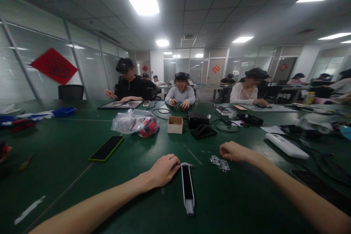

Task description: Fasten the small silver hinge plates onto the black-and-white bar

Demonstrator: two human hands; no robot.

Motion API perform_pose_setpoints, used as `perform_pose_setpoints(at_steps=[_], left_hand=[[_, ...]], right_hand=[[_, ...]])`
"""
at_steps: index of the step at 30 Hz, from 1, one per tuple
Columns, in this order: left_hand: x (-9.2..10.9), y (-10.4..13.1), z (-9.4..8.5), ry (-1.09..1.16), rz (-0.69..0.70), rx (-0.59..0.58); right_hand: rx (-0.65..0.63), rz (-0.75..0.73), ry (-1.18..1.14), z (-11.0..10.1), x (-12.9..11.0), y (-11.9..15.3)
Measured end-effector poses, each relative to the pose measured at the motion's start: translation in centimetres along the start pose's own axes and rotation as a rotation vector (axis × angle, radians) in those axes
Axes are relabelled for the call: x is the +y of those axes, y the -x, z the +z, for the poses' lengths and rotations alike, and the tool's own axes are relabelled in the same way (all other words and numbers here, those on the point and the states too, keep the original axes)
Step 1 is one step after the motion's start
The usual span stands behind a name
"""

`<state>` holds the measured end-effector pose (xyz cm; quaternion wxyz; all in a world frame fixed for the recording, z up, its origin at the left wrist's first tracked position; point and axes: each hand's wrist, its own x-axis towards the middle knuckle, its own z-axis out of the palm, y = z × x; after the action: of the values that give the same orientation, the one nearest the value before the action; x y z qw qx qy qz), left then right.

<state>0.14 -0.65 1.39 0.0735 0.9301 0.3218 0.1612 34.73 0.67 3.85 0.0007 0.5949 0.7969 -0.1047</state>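
- My left grip (163, 170) is loosely curled, fingertips at the far end of a long, narrow device with a white frame and black face (188, 184); I can't tell whether it is clenched on it.
- The device lies flat on the green desk (131, 204), its long axis running from those fingertips towards me, slightly rightward, grey tapered end nearest.
- I judge it light and stiff, its glossy face perhaps slippery; I'd hold the frame's long edges near the middle.
- My right grip (232, 151) is bent inward beside flat, silvery metal pieces with holes (220, 163), probably thin and rigid, best taken by their edges; its hold is unclear.
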Motion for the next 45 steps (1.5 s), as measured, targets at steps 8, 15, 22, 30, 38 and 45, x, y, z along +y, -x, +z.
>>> perform_pose_setpoints(at_steps=[8,15,22,30,38,45], left_hand=[[-0.1,-0.3,0.2,0.027,0.010,-0.002],[0.1,-0.3,0.0,0.019,0.011,-0.004],[0.0,-0.2,0.1,0.015,0.014,-0.005],[0.0,-0.2,0.1,0.008,0.015,0.004],[0.0,-0.3,0.3,0.002,0.020,0.010],[0.1,-0.3,0.1,0.009,0.012,0.005]], right_hand=[[-0.014,0.020,0.016,-0.2,0.2,0.0],[0.037,0.018,0.027,-0.2,0.0,0.0],[0.152,-0.103,-0.107,-0.9,-3.1,0.4],[0.143,-0.209,-0.401,1.0,-9.3,1.3],[0.276,-0.156,-0.513,4.1,-10.8,0.8],[0.356,-0.163,-0.552,4.8,-11.5,1.0]])
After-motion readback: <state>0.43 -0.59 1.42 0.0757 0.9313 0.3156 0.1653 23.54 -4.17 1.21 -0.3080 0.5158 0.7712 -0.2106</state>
